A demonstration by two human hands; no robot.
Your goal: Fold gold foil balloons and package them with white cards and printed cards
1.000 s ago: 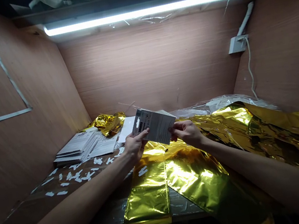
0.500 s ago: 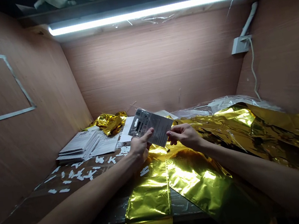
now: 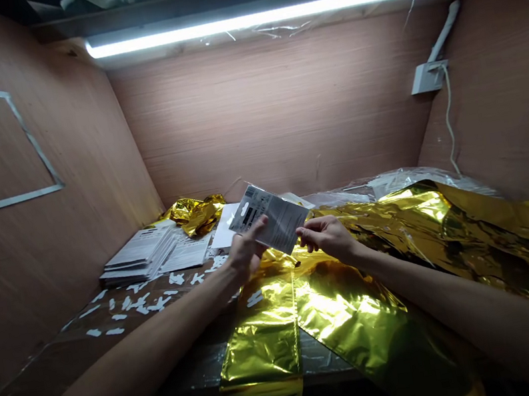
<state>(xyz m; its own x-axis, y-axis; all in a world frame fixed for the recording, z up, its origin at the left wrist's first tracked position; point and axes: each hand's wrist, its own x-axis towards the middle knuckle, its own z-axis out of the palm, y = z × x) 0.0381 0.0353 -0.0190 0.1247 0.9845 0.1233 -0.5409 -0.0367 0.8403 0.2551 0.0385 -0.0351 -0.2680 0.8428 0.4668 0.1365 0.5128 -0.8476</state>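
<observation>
A flat grey printed packet [image 3: 282, 223] in shiny clear plastic, with a white hang hole at its upper left, is held tilted above the bench. My left hand [image 3: 247, 249] grips its lower left edge, thumb lying on the printed face. At the packet's right corner, the fingers of my right hand [image 3: 324, 236] are pinched together on the edge. Directly below, a gold foil piece [image 3: 263, 340] drapes over the bench's front edge, and a second gold foil strip [image 3: 346, 319] slants down to the right, partly behind my right forearm.
Stacked printed sheets [image 3: 138, 249] lie at the left, with crumpled gold foil [image 3: 196, 215] behind them. Small white cut-outs [image 3: 135, 304] are scattered in front. A large gold foil heap [image 3: 478, 236] covers the right side, with clear plastic [image 3: 408, 179] behind. A lamp tube [image 3: 264, 17] hangs overhead.
The packet has risen slightly and shifted a little to the right, my left hand moving with it. My right hand stays at its right corner. The view has shifted slightly.
</observation>
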